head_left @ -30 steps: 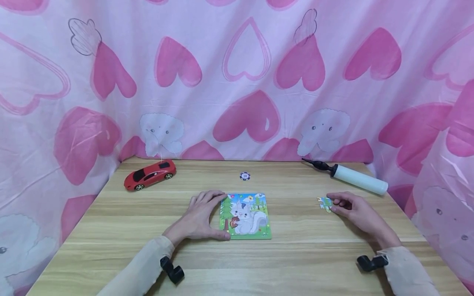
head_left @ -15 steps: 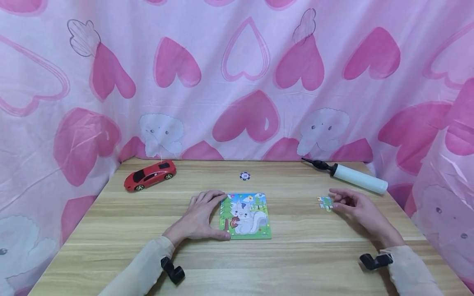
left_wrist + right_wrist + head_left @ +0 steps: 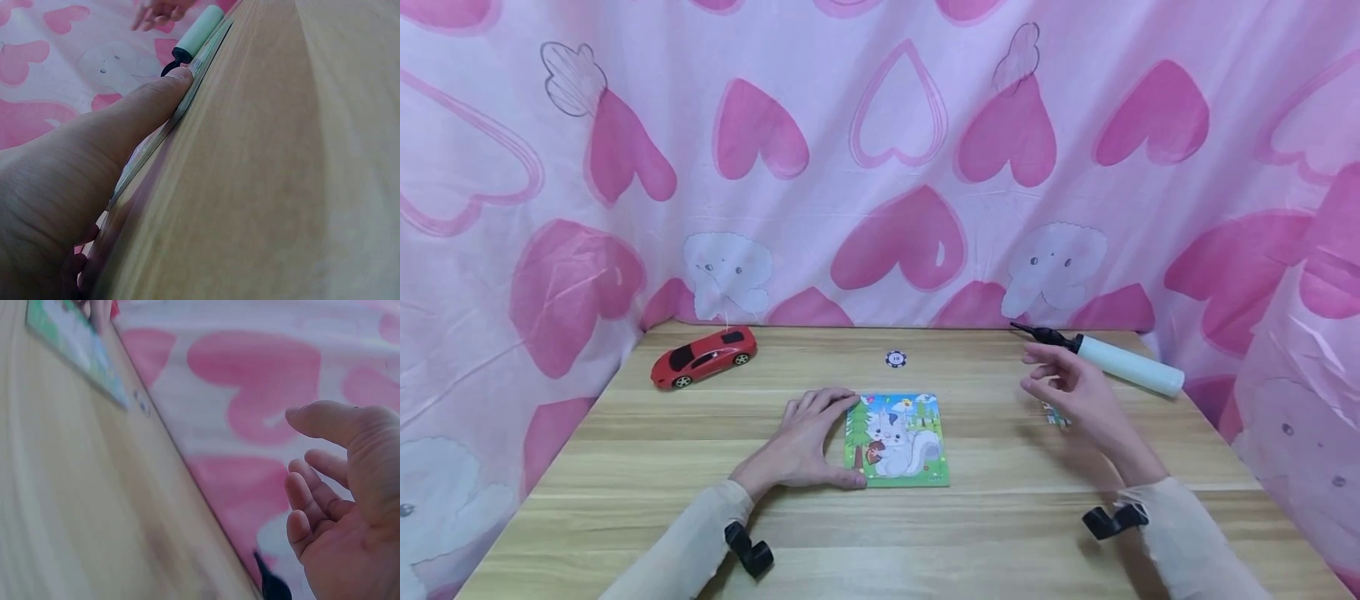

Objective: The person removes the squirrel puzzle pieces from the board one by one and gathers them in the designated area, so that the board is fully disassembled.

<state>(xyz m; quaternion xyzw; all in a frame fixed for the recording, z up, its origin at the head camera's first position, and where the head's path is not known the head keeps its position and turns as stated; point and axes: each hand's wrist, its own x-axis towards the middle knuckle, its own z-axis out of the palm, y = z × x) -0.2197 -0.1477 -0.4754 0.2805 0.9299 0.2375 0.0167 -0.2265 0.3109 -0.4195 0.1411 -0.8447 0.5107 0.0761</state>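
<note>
The left hand [image 3: 805, 446] rested, fingers spread, on the puzzle's [image 3: 898, 439] left edge; the right hand [image 3: 1071, 392] hovered empty, fingers loosely curled, above a piece [image 3: 1058, 417].

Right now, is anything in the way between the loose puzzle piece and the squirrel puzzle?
Nothing visible is. The loose puzzle piece lies on the table under the raised, empty right hand. Only bare wood lies between it and the squirrel puzzle, which the left hand touches at its far edge.

Pink heart curtain [image 3: 895, 167] — wooden table [image 3: 1000, 533]
</note>
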